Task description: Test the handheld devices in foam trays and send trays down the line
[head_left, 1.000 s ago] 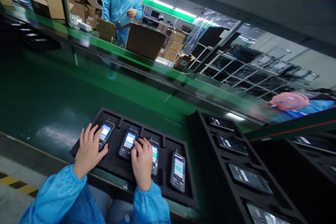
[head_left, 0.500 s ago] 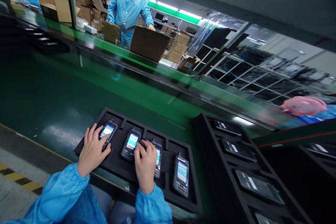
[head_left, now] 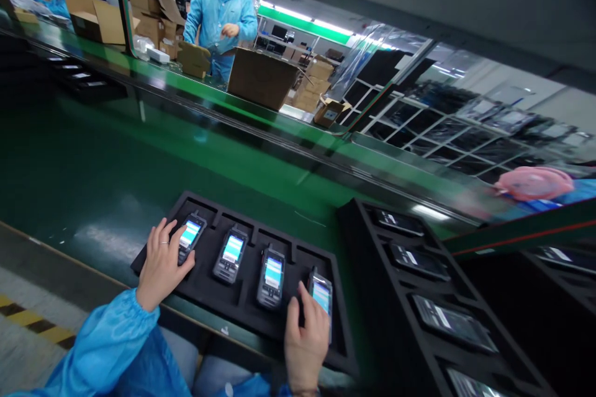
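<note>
A black foam tray (head_left: 242,307) lies on the green conveyor belt (head_left: 93,173) and holds a row of handsets with lit screens. My left hand (head_left: 161,263) rests on the leftmost handset (head_left: 190,234), fingers curled along its left side and thumb on its keypad. My right hand (head_left: 305,338) lies on the rightmost handset (head_left: 321,294), fingers bent over its lower half. Between them the second handset (head_left: 230,253) and the third handset (head_left: 271,272) lie untouched.
A taller black tray (head_left: 367,322) with more handsets stands right of the foam tray. Across the belt a person in a blue coat (head_left: 218,15) works at a brown carton (head_left: 261,77) among several cardboard boxes. A pink cap (head_left: 535,181) shows at right.
My right hand has left the second and third handsets and moved right onto the rightmost one. My left hand stays on the leftmost handset.
</note>
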`<action>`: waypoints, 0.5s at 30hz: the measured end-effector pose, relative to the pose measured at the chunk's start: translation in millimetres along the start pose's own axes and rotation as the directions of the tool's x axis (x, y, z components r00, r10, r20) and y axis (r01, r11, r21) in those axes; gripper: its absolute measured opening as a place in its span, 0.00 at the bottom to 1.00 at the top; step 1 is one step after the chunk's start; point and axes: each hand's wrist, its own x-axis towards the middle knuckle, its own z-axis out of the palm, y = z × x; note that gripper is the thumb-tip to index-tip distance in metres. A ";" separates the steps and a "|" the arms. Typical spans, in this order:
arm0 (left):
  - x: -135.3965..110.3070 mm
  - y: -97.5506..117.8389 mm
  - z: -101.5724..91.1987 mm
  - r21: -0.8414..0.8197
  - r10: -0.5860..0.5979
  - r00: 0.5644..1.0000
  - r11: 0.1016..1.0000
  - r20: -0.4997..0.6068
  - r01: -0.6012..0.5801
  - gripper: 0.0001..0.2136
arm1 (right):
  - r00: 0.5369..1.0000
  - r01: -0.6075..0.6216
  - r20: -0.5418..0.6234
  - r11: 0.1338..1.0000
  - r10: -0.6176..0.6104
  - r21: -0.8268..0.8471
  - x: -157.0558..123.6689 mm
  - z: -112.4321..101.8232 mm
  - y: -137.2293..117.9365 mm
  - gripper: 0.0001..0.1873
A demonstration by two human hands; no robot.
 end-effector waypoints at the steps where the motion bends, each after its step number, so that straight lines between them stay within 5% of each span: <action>1: 1.5 3.5 -0.2 -0.021 -0.018 1.000 1.000 -0.014 0.018 0.21 | 0.999 -0.014 -0.034 0.999 0.012 -0.051 -0.8 -4.5 8.6 0.21; 4: 2.9 33.1 0.2 -0.130 -0.001 1.000 0.992 -0.012 0.000 0.19 | 0.990 -0.112 -0.107 0.973 0.091 -0.203 -0.2 -17.1 31.6 0.25; 11: -28.7 149.6 14.7 -0.397 0.355 0.916 0.880 0.185 -0.261 0.15 | 0.974 -0.225 -0.070 0.933 0.214 -0.281 -10.6 -34.3 46.9 0.27; 15: -36.0 167.5 23.6 -0.369 0.364 0.912 0.887 0.190 -0.277 0.15 | 0.981 -0.193 -0.028 0.955 0.192 -0.225 -22.8 -36.4 49.7 0.27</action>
